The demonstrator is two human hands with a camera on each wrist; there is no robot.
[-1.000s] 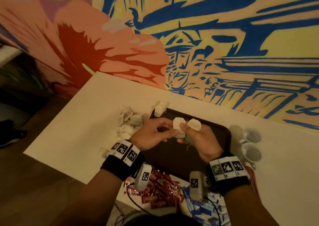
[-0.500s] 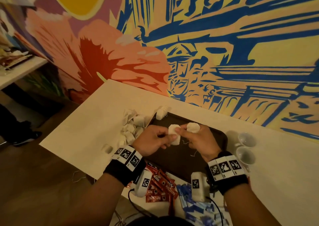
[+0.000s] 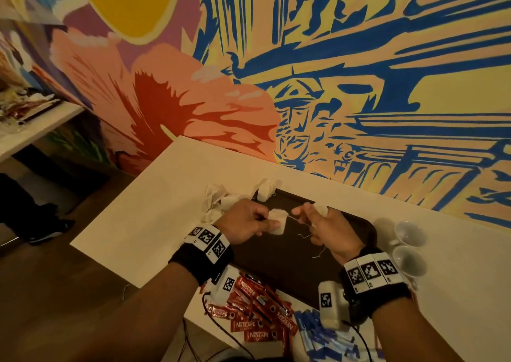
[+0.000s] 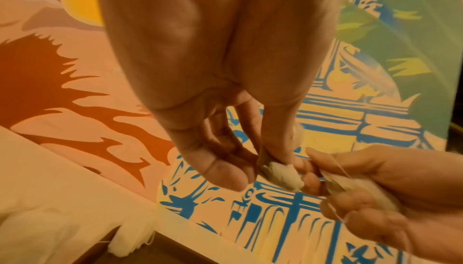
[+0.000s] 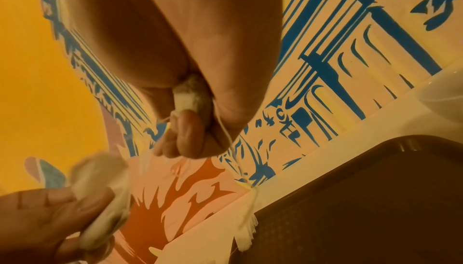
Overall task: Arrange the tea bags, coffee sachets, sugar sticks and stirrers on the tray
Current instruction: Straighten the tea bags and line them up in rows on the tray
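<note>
Over the dark brown tray (image 3: pixel 293 267), my left hand (image 3: pixel 258 223) pinches a white tea bag (image 3: pixel 276 220) between thumb and fingers. My right hand (image 3: pixel 305 212) grips a second tea bag (image 3: pixel 322 209) and pinches a thin string (image 3: pixel 293 217) that runs to the left one. In the left wrist view the pinched tea bag (image 4: pixel 283 173) sits at my fingertips. The right wrist view shows the other tea bag (image 5: pixel 190 94) tucked in my curled fingers. A small stack of tea bags (image 3: pixel 266 189) stands at the tray's far left corner.
Loose tea bags (image 3: pixel 218 201) are piled on the white table (image 3: pixel 143 209) left of the tray. Red coffee sachets (image 3: pixel 257 312) and blue sugar sticks (image 3: pixel 323 336) lie near the front edge. Two white cups (image 3: pixel 409 246) stand right of the tray, and the painted wall is just behind.
My hands have drawn apart, so the two tea bags that touched are now separated, with a string stretched between them. The head view has tilted up.
</note>
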